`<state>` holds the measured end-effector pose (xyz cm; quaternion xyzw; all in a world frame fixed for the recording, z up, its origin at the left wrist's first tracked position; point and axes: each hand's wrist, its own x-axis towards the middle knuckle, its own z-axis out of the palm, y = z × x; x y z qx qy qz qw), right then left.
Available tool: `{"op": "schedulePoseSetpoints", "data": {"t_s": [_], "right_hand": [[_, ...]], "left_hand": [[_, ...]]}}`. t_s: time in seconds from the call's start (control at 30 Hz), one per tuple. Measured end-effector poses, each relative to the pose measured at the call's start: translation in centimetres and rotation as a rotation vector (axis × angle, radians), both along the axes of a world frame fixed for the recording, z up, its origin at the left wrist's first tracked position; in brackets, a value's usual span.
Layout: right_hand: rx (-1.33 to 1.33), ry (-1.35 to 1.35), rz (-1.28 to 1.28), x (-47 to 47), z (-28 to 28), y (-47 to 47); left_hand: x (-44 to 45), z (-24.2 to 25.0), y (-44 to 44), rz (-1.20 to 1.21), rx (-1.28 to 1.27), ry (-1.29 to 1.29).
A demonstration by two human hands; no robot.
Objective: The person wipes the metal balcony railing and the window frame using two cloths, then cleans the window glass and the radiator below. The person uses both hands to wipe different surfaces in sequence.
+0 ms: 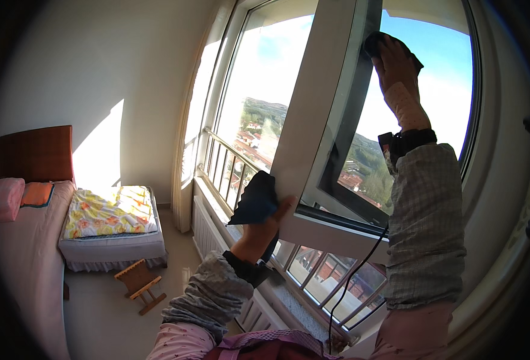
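Note:
My right hand [396, 65] is raised high and presses a dark cloth [379, 41] flat on the glass pane [436, 85] of a white-framed window, near the upper part of its dark inner edge. My left hand [260, 231], lower and further left, holds a second dark cloth [260, 193], which hangs out beside the white window frame [307, 112]; its thumb lies near the frame's edge. Both wrists carry black bands over grey checked sleeves. A thin black cable [348, 283] runs down from the bottom of the pane's frame.
A metal railing [231, 150] and a white radiator [208, 229] stand along the window wall. On the left are a bed [26, 252] with a wooden headboard [35, 153], a low bed with a flowered quilt [111, 211] and a small wooden folding stool [141, 283]. A curtain [186, 180] hangs in the corner.

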<state>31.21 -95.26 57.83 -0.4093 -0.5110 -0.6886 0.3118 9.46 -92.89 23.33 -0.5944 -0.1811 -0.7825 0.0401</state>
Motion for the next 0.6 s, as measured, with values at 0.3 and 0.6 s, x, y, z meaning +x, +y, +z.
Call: {"op": "schedulePoseSetpoints", "data": {"t_s": [0.3,0.6], "right_hand": [[-0.327,-0.058,0.197,-3.4,-17.2,-3.3],[0.002,0.392,0.229,11.4,-20.4,-9.1]], "left_hand": [[0.1,-1.0,1.1,-0.043,0.014,0.041],[0.0,-1.4,0.5,0.083,0.048,0.020]]}}
